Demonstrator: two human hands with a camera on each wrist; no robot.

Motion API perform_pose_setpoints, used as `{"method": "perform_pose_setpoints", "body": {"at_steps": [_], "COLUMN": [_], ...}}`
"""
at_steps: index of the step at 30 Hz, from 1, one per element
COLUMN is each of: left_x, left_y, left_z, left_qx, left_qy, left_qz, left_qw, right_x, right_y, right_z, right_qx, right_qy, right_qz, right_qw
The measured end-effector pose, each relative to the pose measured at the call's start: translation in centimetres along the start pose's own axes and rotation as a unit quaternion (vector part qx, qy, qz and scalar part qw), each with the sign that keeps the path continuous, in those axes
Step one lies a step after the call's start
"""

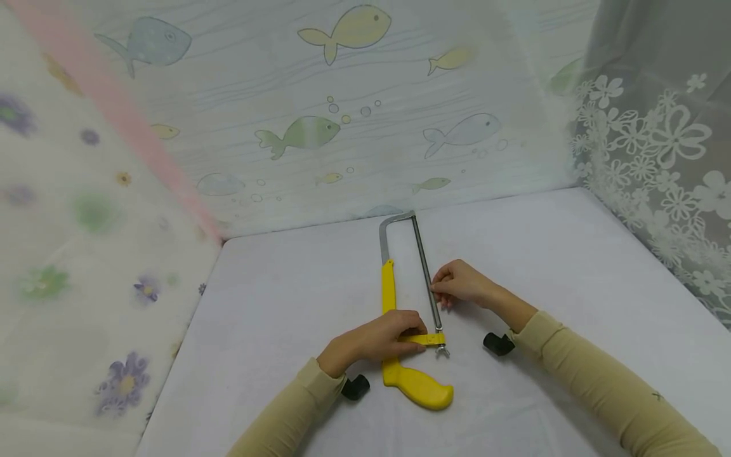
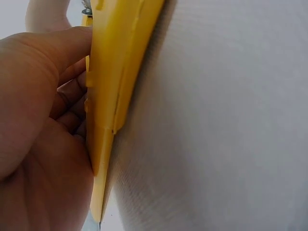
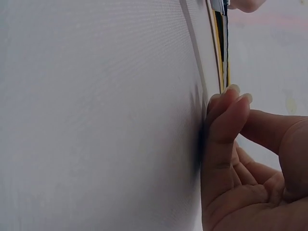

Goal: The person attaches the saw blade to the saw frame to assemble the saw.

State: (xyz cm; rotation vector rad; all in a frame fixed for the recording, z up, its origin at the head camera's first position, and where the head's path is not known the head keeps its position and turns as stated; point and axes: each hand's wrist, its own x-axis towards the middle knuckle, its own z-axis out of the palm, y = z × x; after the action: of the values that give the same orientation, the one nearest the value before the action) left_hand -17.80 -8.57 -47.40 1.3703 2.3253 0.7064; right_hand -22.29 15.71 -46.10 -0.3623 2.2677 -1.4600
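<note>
A hacksaw [image 1: 388, 285] with a yellow handle [image 1: 425, 388] and a silver front bow lies flat on the white table, its handle toward me. My left hand [image 1: 371, 336] holds the yellow frame near the handle, thumb and fingers on either side of the short cross arm [image 1: 431, 339]. In the left wrist view, the palm and fingers lie against the yellow frame [image 2: 113, 67]. At the blade [image 1: 422, 254], which is fitted between the frame's ends, my right hand [image 1: 465, 284] pinches the edge between thumb and fingers. A wing nut [image 1: 442, 351] sits at the blade's near end.
White cloth covers the table [image 1: 285, 285]. A fish-print curtain [image 1: 228, 95] hangs behind it, a flower-print sheet [image 1: 68, 241] on the left and a lace curtain [image 1: 657, 139] on the right. Black wrist-worn pieces [image 1: 499, 344] stick out below both sleeves.
</note>
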Motion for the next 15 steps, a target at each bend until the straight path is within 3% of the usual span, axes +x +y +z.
{"method": "perform_pose_setpoints", "body": {"at_steps": [11, 15], "left_x": [0.0, 0.0], "left_y": [-2.3, -2.7], "left_z": [-0.6, -1.1], "left_qx": [-0.002, 0.009], "left_qy": [0.014, 0.020], "left_qz": [0.021, 0.031], "left_qw": [0.9997, 0.9993], "right_x": [0.7, 0.2], "right_y": [-0.4, -0.8], "right_z": [-0.3, -0.5], "right_qx": [-0.105, -0.139], "right_qy": [0.040, 0.035], "right_qz": [-0.010, -0.015], "right_qw": [0.994, 0.990]}}
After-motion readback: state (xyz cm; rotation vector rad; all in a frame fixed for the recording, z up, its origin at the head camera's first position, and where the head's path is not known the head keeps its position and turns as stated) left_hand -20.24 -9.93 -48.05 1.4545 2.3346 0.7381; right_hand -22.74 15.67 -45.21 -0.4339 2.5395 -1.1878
